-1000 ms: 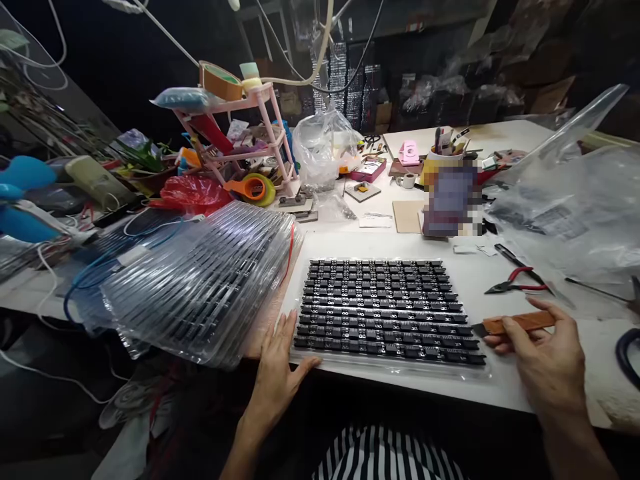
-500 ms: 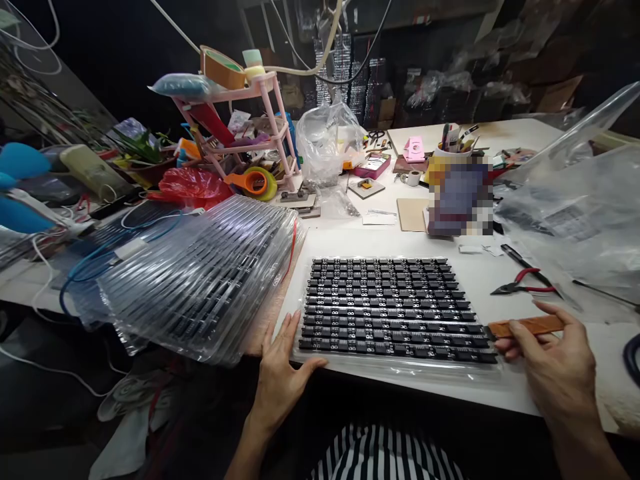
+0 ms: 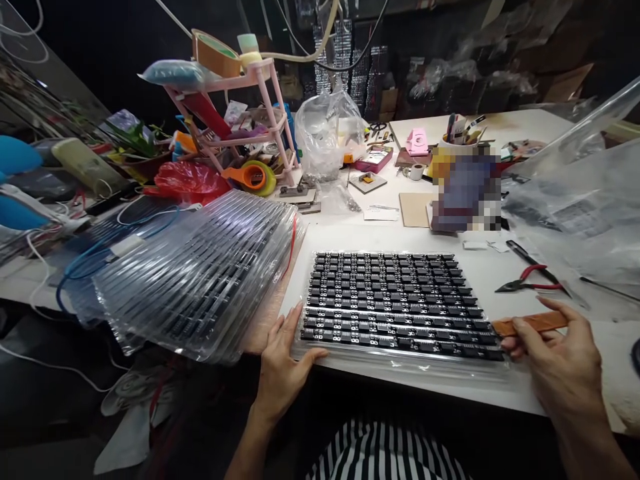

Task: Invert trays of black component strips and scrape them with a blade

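A clear plastic tray [image 3: 410, 365] lies on the white worktop in front of me, holding rows of small black circuit boards [image 3: 390, 303]. My left hand [image 3: 285, 363] rests at the tray's near left corner, thumb and fingers apart against its edge. At the opposite side my right hand [image 3: 560, 353] is closed around a flat orange-brown handle [image 3: 535, 325]. The handle's left end meets the right ends of the near rows; I cannot make out its tip clearly.
Left of the tray stands a pile of clear plastic trays [image 3: 200, 287]. Red-handled cutters [image 3: 530, 279] and a dark, slim tool [image 3: 533, 263] lie at the right, near a large plastic bag [image 3: 575, 207]. Behind are a pink rack [image 3: 270, 107] and an orange tape dispenser [image 3: 250, 177].
The view has shifted slightly. My left hand stays at the tray corner and my right hand keeps hold of the brown handle at the right ends of the near rows.
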The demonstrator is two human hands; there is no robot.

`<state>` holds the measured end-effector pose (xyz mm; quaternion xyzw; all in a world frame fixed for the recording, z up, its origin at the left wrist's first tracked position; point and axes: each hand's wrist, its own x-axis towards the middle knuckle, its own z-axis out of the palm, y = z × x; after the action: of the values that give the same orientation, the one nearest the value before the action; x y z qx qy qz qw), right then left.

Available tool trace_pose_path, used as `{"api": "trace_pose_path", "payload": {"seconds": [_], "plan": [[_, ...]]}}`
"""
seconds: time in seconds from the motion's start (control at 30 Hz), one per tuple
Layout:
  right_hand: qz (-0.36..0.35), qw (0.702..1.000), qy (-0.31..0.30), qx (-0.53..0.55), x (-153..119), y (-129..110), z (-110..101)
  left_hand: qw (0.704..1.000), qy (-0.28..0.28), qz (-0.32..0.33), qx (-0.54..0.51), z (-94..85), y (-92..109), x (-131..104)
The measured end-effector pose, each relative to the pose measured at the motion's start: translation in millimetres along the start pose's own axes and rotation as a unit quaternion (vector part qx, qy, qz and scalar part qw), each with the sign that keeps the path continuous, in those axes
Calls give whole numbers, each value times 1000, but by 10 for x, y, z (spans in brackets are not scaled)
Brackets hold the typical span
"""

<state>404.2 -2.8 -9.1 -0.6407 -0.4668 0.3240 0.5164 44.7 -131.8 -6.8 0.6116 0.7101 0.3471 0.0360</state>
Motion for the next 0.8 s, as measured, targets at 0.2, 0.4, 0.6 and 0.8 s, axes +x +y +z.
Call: {"api": "trace_pose_path", "payload": {"seconds": [0.2,0.4,0.6,0.8], "plan": [[15,1000,0,-19,6,-8,-7,995,10,-46,-91,19,20,-2],[15,1000,4,-11,22,33,-8,984,3,-97,-150,44,26,-43],[20,1000,4,-12,-6,-31,10,981,-16,-135,-142,25,37,-36],[20,1000,12,-6,-31,-75,30,986,-16,-114,-121,11,38,-31]]}}
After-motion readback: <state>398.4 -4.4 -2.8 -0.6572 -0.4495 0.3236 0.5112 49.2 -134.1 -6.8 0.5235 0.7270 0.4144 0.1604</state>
